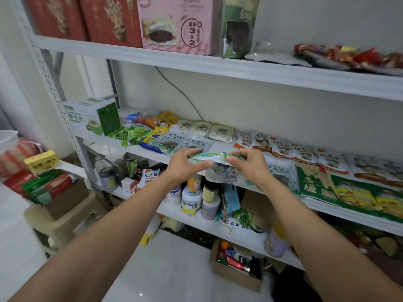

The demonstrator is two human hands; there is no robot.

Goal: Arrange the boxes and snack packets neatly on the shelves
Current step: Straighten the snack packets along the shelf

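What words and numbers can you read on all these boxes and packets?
"3+2" on the pink box.
"松茸鲜" on the white packet.
"香榧" on the green packet.
The snack packet that the left hand and right hand hold is too blurred; so is all other print.

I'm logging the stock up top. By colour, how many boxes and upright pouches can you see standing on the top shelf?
Red boxes: 2
Pink box: 1
Green pouch: 1
Total: 4
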